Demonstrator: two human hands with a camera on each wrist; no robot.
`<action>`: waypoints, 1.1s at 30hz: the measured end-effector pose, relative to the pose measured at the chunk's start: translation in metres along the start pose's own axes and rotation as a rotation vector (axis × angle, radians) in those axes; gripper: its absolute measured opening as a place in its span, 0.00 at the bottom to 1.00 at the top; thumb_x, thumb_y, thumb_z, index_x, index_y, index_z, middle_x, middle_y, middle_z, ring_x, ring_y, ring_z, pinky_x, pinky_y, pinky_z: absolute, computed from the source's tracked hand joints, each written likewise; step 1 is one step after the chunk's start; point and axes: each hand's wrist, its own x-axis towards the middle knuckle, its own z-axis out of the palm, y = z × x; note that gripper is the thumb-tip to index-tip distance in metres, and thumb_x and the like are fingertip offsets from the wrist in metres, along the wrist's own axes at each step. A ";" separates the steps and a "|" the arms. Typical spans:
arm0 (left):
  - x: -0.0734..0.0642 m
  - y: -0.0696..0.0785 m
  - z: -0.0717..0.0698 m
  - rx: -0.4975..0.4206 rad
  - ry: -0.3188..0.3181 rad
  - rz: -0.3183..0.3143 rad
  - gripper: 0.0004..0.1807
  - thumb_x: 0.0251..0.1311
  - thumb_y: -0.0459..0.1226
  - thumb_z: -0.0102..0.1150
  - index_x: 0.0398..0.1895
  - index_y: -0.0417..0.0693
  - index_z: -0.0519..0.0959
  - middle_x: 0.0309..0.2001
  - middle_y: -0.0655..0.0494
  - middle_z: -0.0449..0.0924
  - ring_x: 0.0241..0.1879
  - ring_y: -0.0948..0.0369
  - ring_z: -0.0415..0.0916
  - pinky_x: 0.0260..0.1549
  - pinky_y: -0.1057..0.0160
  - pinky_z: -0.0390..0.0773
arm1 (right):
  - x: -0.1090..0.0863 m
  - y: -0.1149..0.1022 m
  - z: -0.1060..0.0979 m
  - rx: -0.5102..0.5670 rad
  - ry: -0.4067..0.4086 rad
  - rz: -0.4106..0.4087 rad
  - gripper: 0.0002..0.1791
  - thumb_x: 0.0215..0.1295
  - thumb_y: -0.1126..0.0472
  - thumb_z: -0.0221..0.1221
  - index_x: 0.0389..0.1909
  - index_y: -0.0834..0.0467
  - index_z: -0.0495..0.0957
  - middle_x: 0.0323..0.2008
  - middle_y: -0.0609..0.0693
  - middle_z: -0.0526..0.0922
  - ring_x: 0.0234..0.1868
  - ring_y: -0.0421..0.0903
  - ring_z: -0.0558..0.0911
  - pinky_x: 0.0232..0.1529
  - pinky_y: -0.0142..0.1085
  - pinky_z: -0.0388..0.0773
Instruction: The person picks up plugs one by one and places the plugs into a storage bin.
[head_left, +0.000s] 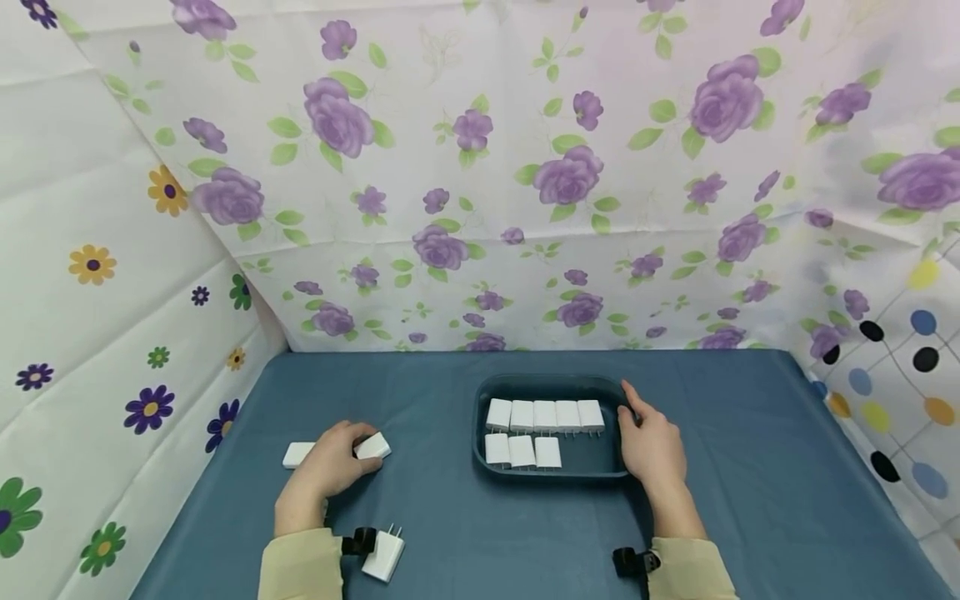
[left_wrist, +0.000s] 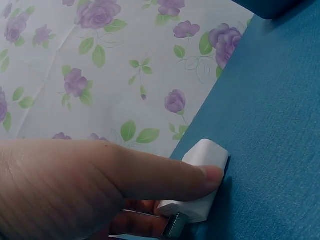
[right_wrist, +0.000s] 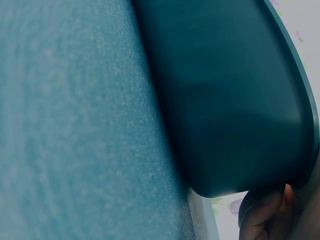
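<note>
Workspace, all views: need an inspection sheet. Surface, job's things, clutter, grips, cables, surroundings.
Surface: blue cloth.
Job's things: tray holds eight white plug adapters, far row five, near row three; two loose adapters on the cloth.
Clutter: nothing seen.
Grips: left grip pinches another adapter; right grip holds the tray's right end.
Cables: nothing seen.
Surroundings: floral sheet behind, patterned sheets at both sides.
</note>
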 end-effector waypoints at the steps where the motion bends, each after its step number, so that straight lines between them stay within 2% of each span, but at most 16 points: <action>1: 0.000 0.000 -0.001 0.000 0.001 -0.001 0.19 0.63 0.35 0.75 0.56 0.40 0.87 0.44 0.49 0.81 0.41 0.54 0.75 0.47 0.45 0.77 | 0.000 -0.001 0.001 0.000 0.002 -0.003 0.30 0.86 0.47 0.46 0.86 0.37 0.59 0.21 0.53 0.72 0.12 0.47 0.63 0.14 0.41 0.63; 9: -0.003 -0.008 -0.006 0.018 -0.011 -0.002 0.19 0.64 0.35 0.74 0.56 0.38 0.86 0.43 0.50 0.80 0.40 0.55 0.74 0.45 0.46 0.76 | 0.000 -0.004 0.009 0.013 -0.002 -0.004 0.30 0.86 0.48 0.47 0.85 0.37 0.60 0.21 0.53 0.71 0.12 0.47 0.63 0.15 0.40 0.62; 21: -0.004 -0.006 -0.005 0.009 -0.025 0.006 0.18 0.63 0.35 0.75 0.54 0.39 0.86 0.42 0.51 0.80 0.39 0.55 0.74 0.45 0.47 0.77 | -0.003 -0.003 0.005 0.007 0.006 -0.002 0.30 0.86 0.48 0.47 0.85 0.37 0.61 0.20 0.53 0.71 0.12 0.46 0.63 0.14 0.40 0.63; 33: 0.000 -0.001 -0.004 0.007 0.017 0.049 0.18 0.59 0.32 0.77 0.53 0.41 0.87 0.42 0.51 0.79 0.40 0.55 0.74 0.45 0.46 0.78 | -0.002 -0.002 0.000 0.013 0.012 0.007 0.30 0.86 0.48 0.47 0.85 0.38 0.61 0.21 0.54 0.72 0.12 0.47 0.64 0.15 0.41 0.63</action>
